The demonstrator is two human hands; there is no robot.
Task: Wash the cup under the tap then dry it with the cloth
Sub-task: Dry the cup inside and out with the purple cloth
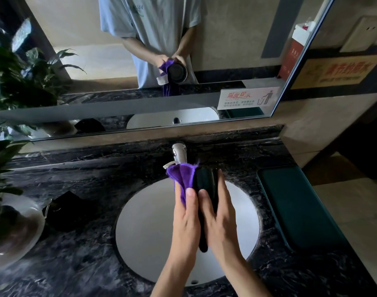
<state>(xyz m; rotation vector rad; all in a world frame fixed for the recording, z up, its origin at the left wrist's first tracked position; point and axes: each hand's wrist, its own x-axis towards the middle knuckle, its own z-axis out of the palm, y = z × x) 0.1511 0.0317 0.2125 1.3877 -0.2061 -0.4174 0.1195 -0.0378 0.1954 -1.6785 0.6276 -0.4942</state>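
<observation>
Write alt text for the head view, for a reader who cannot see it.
Over a white sink, the right hand grips a black cup while the left hand holds a purple cloth against it. A chrome tap stands behind them.

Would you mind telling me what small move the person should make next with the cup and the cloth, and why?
Probably rub the purple cloth round the black cup's side. The left hand grips the cloth against the cup, the right hand holds it over the sink, and no water shows at the tap, so drying seems underway.
</observation>
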